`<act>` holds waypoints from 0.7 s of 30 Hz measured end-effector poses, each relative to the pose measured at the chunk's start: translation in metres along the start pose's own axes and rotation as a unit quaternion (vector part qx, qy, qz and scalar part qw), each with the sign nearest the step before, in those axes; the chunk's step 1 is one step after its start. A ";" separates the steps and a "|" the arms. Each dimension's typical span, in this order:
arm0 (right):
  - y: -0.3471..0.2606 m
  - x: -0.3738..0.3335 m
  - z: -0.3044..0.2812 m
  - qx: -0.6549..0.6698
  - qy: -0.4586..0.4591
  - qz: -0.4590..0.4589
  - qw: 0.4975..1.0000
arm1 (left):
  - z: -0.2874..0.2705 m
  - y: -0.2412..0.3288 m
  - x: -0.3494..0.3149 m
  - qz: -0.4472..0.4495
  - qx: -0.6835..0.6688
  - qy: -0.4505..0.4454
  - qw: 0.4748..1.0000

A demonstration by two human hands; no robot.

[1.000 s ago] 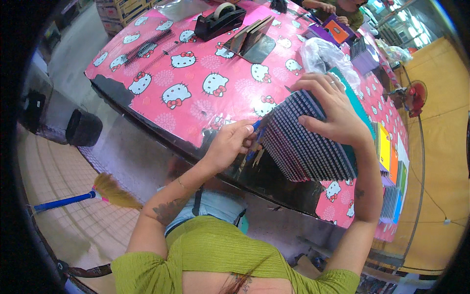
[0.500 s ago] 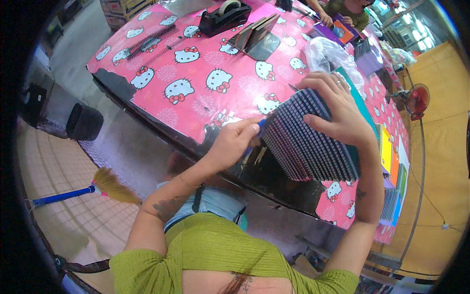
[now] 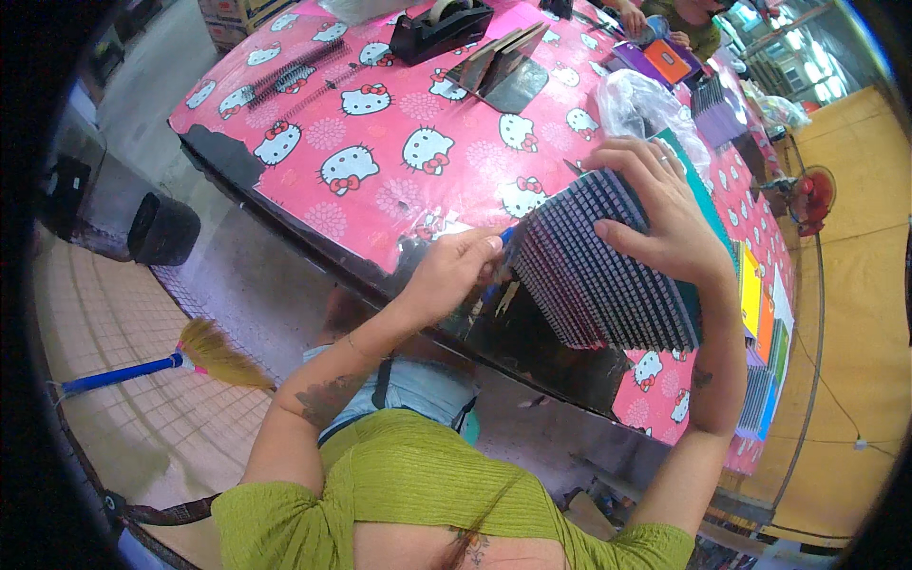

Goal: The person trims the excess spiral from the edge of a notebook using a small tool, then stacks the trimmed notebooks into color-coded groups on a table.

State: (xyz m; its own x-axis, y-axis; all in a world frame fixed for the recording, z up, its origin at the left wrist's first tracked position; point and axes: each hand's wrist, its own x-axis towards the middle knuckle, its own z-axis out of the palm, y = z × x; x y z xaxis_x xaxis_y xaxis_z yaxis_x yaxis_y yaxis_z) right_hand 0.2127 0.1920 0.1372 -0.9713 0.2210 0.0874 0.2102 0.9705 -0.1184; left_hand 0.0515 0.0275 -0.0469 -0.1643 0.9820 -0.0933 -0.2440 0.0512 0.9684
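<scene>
A thick stack of spiral-bound notebooks [image 3: 608,261] stands at the table's near edge, its rows of dark coils facing me, with a green cover [image 3: 704,201] on the right. My right hand [image 3: 655,209] grips the stack from above, fingers over the far top edge and thumb against the coils. At the stack's left edge, my left hand [image 3: 461,273] is closed around a small blue-handled tool [image 3: 507,235]. Fingers cover most of this tool, so its exact kind is hidden. Its tip is by the coil ends.
A black tape dispenser [image 3: 439,30], loose coils [image 3: 294,76] and a bookend-like stand [image 3: 518,84] lie farther back on the pink table [image 3: 380,204]. Colourful notebooks [image 3: 750,285] sit at right. A co-worker's hands [image 3: 632,17] handle purple notebooks [image 3: 655,59] beyond a clear plastic bag [image 3: 646,104].
My left hand has shifted slightly left and down beside the coils. My right hand stays on the stack. At the back, the co-worker's hand has moved over the purple notebooks.
</scene>
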 end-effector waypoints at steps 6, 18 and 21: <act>0.000 0.000 -0.001 -0.004 -0.004 0.004 1.000 | -0.001 0.004 0.003 -0.019 -0.026 0.000 0.999; 0.000 0.000 -0.001 0.000 -0.003 0.003 1.000 | -0.005 0.022 0.002 -0.066 -0.020 -0.018 0.997; 0.000 0.000 0.000 -0.005 -0.002 0.003 1.000 | -0.005 0.020 0.004 -0.069 -0.042 -0.017 0.997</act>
State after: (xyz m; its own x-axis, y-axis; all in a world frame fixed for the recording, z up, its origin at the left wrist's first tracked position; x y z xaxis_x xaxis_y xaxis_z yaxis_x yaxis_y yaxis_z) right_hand 0.2129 0.1923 0.1375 -0.9707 0.2261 0.0820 0.2168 0.9701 -0.1088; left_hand 0.0410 0.0312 -0.0287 -0.0926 0.9724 -0.2144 -0.3410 0.1713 0.9243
